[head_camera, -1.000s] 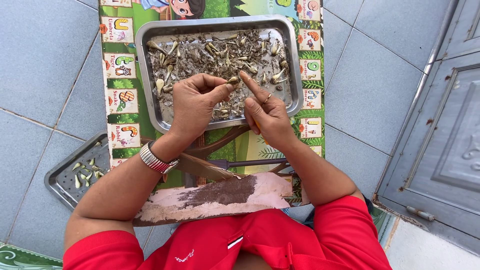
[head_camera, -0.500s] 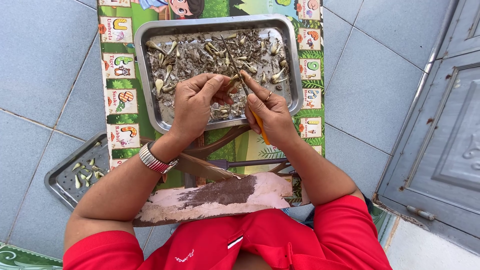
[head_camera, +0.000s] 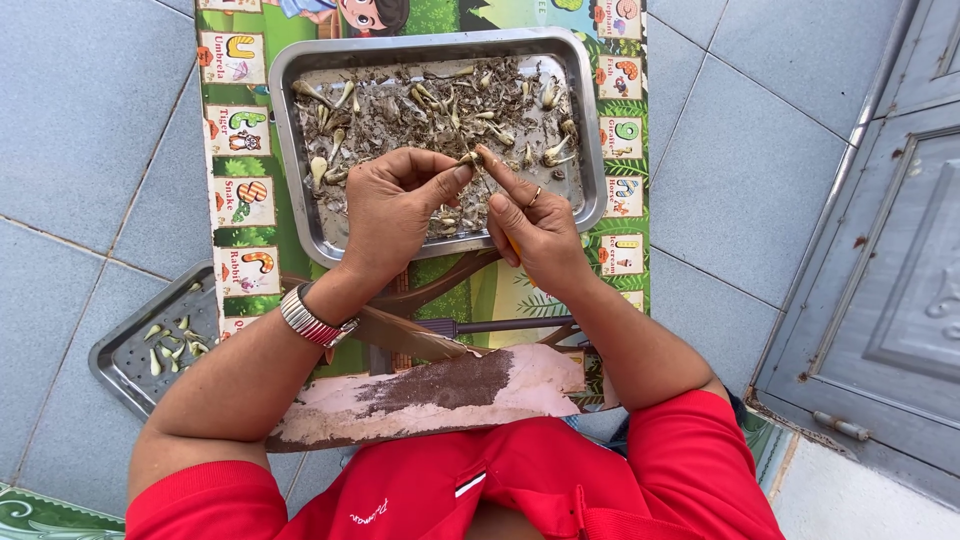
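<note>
Right between the fingertips of both hands sits a small pale bulb (head_camera: 468, 158), held over the large metal tray (head_camera: 585, 120) of husks and bulbs. Left hand (head_camera: 395, 205) pinches it with thumb and forefinger; right hand (head_camera: 535, 225) pinches it too, forefinger stretched out. Beneath lies a picture mat (head_camera: 235, 150) on the floor, and a smaller tray (head_camera: 120, 355) sits left.

A bright picture mat (head_camera: 235, 190) with animals lies on the grey floor tiles (head_camera: 90, 120) in the middle of the frame. A small metal tray (head_camera: 125, 365) sits at the lower left. A worn wooden board (head_camera: 440, 390) lies below the middle. A grey metal door (head_camera: 890, 230) is on the right.
</note>
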